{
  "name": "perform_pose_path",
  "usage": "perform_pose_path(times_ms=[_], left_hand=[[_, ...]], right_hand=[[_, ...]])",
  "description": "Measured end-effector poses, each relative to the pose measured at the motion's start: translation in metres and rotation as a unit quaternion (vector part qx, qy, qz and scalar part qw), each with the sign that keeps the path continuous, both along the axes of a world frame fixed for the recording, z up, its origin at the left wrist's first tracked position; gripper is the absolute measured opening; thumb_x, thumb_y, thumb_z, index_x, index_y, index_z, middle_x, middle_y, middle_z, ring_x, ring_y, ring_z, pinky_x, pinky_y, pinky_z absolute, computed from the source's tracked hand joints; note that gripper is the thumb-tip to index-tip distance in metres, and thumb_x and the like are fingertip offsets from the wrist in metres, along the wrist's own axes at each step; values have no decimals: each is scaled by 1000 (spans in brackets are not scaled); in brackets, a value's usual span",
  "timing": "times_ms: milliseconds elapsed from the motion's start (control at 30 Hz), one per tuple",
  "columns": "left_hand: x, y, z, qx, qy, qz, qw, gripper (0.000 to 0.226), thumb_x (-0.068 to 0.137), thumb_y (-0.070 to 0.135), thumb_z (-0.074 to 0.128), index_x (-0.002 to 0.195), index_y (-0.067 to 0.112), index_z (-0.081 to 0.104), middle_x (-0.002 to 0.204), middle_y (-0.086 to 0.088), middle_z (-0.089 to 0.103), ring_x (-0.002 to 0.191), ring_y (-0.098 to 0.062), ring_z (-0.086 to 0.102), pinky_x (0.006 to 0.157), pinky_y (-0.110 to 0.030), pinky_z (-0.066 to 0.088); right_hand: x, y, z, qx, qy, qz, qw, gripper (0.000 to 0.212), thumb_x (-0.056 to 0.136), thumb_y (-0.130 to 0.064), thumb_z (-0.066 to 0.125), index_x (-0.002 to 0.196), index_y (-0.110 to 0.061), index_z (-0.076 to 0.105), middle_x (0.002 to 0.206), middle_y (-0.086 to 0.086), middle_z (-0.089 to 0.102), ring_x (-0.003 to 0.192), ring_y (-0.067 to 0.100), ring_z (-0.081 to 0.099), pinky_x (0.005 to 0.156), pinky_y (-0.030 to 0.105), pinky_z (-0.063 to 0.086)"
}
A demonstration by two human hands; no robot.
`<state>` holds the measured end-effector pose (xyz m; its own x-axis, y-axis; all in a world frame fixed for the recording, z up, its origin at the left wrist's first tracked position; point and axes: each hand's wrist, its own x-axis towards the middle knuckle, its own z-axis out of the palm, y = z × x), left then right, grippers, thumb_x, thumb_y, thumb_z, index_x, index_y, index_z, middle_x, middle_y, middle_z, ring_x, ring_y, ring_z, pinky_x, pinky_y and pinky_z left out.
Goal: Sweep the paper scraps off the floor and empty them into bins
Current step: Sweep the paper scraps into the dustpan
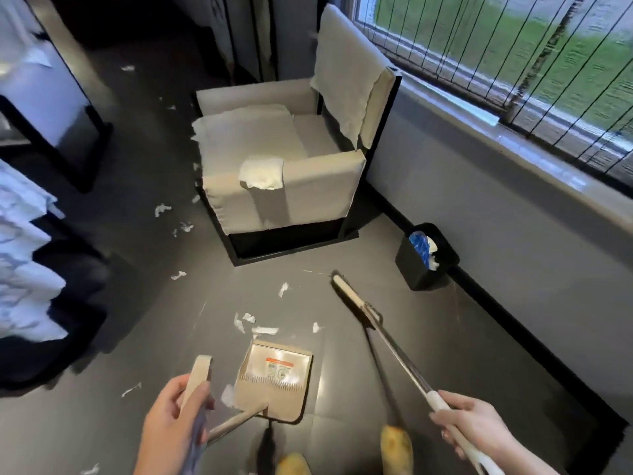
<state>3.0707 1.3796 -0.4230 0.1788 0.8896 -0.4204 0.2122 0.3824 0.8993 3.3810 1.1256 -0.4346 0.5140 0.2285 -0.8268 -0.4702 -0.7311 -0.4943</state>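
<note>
White paper scraps [263, 329] lie scattered over the dark floor, most of them just beyond the beige dustpan [277, 382] and along the left of the armchair. The dustpan stands on the floor with its mouth toward the scraps. My left hand [171, 419] grips the top of its long handle. My right hand [469, 425] grips the white end of the broom handle; the broom head [346, 289] rests on the floor to the right of the scraps. A small black bin [416, 269] with blue and white contents stands by the wall, right of the broom head.
A beige armchair [308, 180] with white cloths on it stands ahead, against the window wall. Dark furniture with pale bedding [24, 286] lines the left side. My slippers [397, 447] show at the bottom. More scraps [162, 209] lie further up the floor.
</note>
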Motion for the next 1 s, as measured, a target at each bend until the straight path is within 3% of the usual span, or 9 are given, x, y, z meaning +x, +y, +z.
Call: perform_pose_path(times_ms=[100, 233, 367, 433, 600, 700, 833, 933, 1000], left_hand=[[-15, -6, 1, 1, 6, 17, 1000, 3, 96, 2, 58, 98, 1, 61, 71, -23, 59, 36, -17, 35, 38, -16, 31], [-38, -15, -2, 24, 31, 60, 997, 5, 97, 11, 59, 94, 8, 61, 73, -17, 62, 40, -19, 42, 41, -21, 35], [-61, -14, -14, 35, 61, 59, 996, 10, 98, 11, 57, 92, 2, 58, 74, -24, 60, 40, -18, 42, 40, -19, 35], [-68, -14, -18, 42, 74, 59, 995, 14, 98, 14, 57, 89, 2, 59, 68, -19, 61, 39, -18, 42, 40, -19, 35], [-66, -29, -27, 15, 70, 116, 991, 23, 98, 24, 59, 84, 7, 63, 63, -11, 60, 42, -20, 44, 51, -27, 38], [-54, -44, -33, 6, 77, 152, 985, 29, 99, 26, 58, 80, 4, 62, 61, -9, 60, 42, -20, 44, 49, -26, 38], [-33, -69, -38, 27, 119, 209, 970, 30, 100, 25, 56, 78, 5, 61, 59, -12, 59, 41, -20, 45, 43, -24, 38], [-18, -91, -41, 34, 141, 265, 953, 32, 99, 24, 56, 74, 4, 59, 57, -12, 57, 38, -15, 45, 42, -21, 38], [-5, -102, -39, 31, 142, 299, 943, 31, 100, 23, 55, 75, 4, 58, 56, -7, 56, 37, -15, 44, 40, -21, 37]], right_hand=[[-16, 37, -13, 10, -10, 3, 1000, 41, 75, 12, 65, 103, -18, 62, 55, 16, 62, 40, 22, 50, 37, 24, 42], [-54, 72, -30, 3, 43, 40, 998, 24, 74, 17, 58, 84, -2, 69, 52, 15, 53, 37, 21, 44, 34, 23, 39], [-74, 77, -29, 7, 90, 86, 992, 30, 72, 16, 62, 97, 2, 71, 53, 15, 53, 36, 19, 44, 33, 21, 37], [-64, 78, -19, 11, 92, 87, 992, 26, 77, 15, 61, 98, 3, 70, 56, 15, 50, 34, 17, 42, 30, 19, 34], [-9, 88, -14, 8, 48, 136, 990, 37, 80, 10, 62, 113, -5, 68, 69, 17, 63, 45, 18, 49, 34, 21, 39], [12, 121, -32, 12, 8, 158, 987, 42, 81, 13, 58, 118, -7, 64, 75, 18, 61, 41, 16, 49, 35, 20, 41], [20, 177, -67, -4, -1, 218, 976, 33, 80, 14, 54, 106, -6, 59, 71, 18, 54, 34, 15, 44, 33, 17, 39], [6, 180, -82, -24, 10, 300, 954, 21, 73, 15, 55, 84, -3, 54, 56, 13, 47, 32, 17, 40, 34, 19, 36], [7, 171, -80, -29, 32, 349, 936, 18, 71, 13, 57, 79, -3, 58, 58, 14, 50, 34, 17, 43, 34, 20, 37]])
